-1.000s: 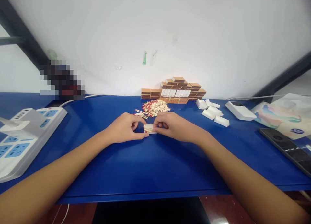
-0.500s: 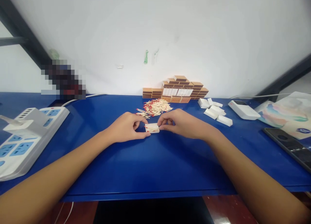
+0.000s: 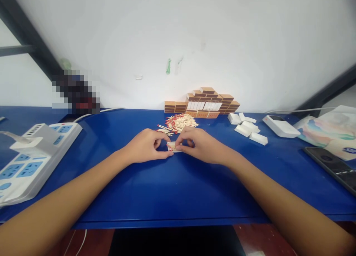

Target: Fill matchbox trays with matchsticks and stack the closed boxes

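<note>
In the head view, a small white matchbox tray (image 3: 170, 147) lies on the blue table with several red-tipped matches in it. My left hand (image 3: 146, 145) grips its left end between thumb and fingers. The fingers of my right hand (image 3: 198, 144) are closed in a pinch over the tray's right part, on the matches (image 3: 174, 146) inside, and they hide that end. Just behind my hands, a loose heap of matches (image 3: 179, 123) with red heads is spread on the table.
Brown matchboxes (image 3: 207, 96) are stacked against the wall. White trays (image 3: 247, 129) lie on the right, near a white device (image 3: 280, 126), a tissue pack (image 3: 330, 126) and a dark phone (image 3: 330, 167). A power strip (image 3: 55, 167) with a plugged-in charger occupies the left.
My right hand has shifted left from the tray's right end to over its inside. More red match heads show at the tray's left end. My left hand keeps its grip.
</note>
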### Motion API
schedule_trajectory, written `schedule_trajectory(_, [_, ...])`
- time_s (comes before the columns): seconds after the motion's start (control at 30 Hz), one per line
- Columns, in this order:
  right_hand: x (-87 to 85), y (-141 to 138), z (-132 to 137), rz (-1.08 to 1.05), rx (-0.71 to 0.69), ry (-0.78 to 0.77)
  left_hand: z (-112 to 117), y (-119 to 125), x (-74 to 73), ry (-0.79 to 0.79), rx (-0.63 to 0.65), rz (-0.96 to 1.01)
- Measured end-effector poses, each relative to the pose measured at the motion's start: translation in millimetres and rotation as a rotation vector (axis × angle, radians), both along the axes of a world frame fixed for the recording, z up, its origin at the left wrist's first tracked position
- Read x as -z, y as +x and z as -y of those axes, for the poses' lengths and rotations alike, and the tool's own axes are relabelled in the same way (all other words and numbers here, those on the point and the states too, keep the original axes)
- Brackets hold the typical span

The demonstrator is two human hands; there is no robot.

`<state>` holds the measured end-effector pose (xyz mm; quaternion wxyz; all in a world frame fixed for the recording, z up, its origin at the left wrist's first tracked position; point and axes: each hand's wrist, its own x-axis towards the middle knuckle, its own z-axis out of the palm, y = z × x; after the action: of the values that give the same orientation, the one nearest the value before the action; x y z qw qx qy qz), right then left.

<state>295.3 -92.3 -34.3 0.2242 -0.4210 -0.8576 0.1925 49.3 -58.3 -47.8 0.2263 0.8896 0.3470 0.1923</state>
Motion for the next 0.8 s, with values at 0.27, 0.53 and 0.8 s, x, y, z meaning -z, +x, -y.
schedule_trajectory(0.27, [2.7,1,0,0.079,0.022,0.025,1,1,-1.6,0.011,0.007,0.008])
schedule_trajectory(0.53, [3.6,-5,1,0.001,0.012,0.032,4,1,-1.6,0.037,0.017,0.018])
schedule_trajectory(0.8, [8.6,-9,2,0.000,-0.040,0.046,11,6,-2.9,0.074,0.058,0.021])
